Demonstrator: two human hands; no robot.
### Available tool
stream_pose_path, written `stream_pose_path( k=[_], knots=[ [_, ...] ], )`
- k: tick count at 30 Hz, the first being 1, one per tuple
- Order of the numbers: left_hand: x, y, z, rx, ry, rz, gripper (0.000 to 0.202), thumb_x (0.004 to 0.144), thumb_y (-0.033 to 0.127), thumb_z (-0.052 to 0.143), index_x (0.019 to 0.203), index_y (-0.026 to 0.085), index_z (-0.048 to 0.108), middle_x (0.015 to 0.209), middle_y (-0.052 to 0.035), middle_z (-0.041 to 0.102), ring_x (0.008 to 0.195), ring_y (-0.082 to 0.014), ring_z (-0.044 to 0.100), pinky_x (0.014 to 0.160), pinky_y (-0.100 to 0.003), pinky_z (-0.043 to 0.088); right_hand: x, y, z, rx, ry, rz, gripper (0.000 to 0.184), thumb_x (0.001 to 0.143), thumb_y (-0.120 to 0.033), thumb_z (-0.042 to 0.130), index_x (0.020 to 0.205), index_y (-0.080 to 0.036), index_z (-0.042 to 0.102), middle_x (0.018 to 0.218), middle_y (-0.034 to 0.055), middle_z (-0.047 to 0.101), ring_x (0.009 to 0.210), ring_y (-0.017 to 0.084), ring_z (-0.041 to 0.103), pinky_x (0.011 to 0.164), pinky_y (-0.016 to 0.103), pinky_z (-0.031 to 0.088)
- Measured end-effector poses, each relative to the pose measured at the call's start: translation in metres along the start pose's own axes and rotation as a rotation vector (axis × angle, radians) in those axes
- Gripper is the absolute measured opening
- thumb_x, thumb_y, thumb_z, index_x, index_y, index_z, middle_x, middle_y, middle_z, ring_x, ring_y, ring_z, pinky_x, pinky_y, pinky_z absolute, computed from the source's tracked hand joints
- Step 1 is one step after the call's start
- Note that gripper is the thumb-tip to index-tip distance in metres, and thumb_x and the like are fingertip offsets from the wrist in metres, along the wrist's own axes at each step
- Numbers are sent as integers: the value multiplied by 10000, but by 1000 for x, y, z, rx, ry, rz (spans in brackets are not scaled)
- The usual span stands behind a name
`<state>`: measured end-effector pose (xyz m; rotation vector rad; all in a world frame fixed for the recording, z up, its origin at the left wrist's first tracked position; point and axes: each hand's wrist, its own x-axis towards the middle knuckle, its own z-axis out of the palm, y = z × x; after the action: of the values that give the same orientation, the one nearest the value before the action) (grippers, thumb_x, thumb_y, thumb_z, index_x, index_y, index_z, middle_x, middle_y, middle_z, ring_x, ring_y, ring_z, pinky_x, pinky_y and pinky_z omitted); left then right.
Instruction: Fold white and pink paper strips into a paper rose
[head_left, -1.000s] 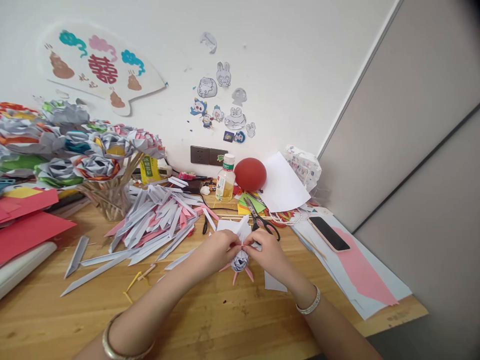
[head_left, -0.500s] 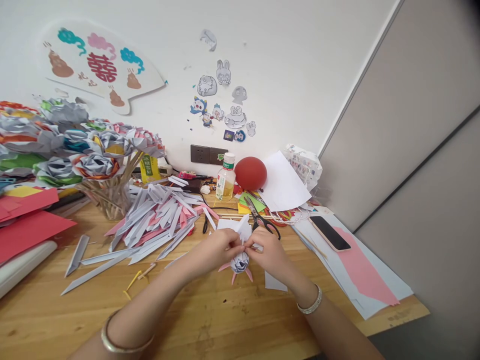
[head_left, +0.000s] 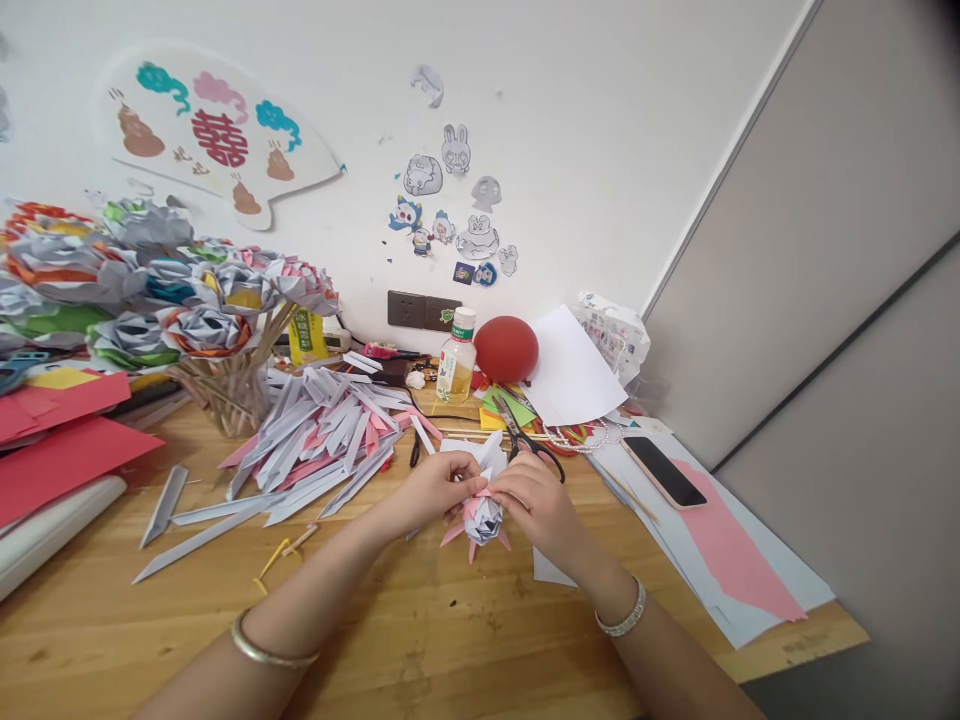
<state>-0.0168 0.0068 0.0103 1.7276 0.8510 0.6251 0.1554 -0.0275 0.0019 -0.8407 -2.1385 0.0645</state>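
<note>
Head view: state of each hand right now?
Left hand: closed, pinching the upper edge of the paper flower.
Right hand: closed, fingertips on the same paper flower.

The wooden desk [head_left: 420, 650] carries a heap of folded paper strips [head_left: 322, 430], a clear vessel [head_left: 247, 400] of paper flowers [head_left: 206, 330], a capped bottle [head_left: 456, 365], a bent yellow strip [head_left: 271, 563] and, at right, white sheets [head_left: 742, 622].
</note>
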Motion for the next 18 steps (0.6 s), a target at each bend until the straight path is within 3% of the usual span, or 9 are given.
stream_pose_path(
  k=[7, 14, 18],
  knots=[
    [2, 7, 3, 242, 183, 80, 202, 700, 311, 500, 568, 159, 508, 549, 43, 471, 542, -100, 420, 506, -199, 311, 0, 0, -7, 7, -42, -183, 173, 849, -136, 429, 881, -184, 592, 801, 50, 641, 756, 175, 500, 697, 337, 430],
    [1, 9, 3, 316, 229, 136, 186, 715, 303, 469, 600, 167, 523, 573, 33, 512, 567, -115, 456, 522, -204, 327, -1, -6, -6, 87, 3, 77, 167, 853, -198, 426, 859, -195, 593, 808, 38, 631, 789, 172, 523, 768, 354, 412],
    [-3, 15, 4, 318, 260, 87, 191, 733, 291, 434, 588, 177, 488, 457, 56, 470, 461, -102, 425, 467, -199, 303, 0, -9, -2, 63, 4, 79, 169, 839, -218, 452, 931, -193, 592, 809, 47, 619, 794, 180, 518, 740, 353, 420]
  ],
)
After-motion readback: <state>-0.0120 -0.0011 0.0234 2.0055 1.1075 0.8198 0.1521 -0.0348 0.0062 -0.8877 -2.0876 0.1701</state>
